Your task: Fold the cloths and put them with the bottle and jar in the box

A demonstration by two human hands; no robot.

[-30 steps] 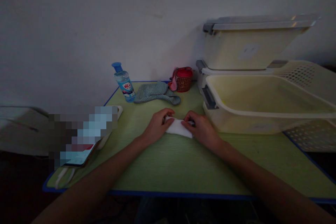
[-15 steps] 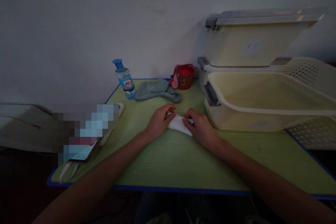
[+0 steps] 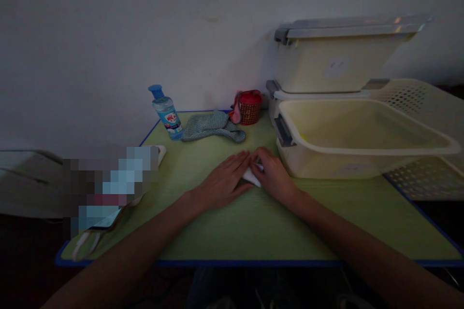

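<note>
the left hand (image 3: 228, 179) lies flat, fingers outstretched, over the white cloth (image 3: 251, 177); the right hand (image 3: 271, 172) is pinched on its right end. both touch it equally near, below and right of frame centre, its visible edge slanting down rightward, long axis mostly hidden.

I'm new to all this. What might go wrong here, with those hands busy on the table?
The small white piece might slip or crease: the left hand lies flat, hiding part of it, while the right hand pinches it.
The right hand could bump the open bin close beside it.
The left forearm might snag the white cord looped near the table's left corner.
</note>
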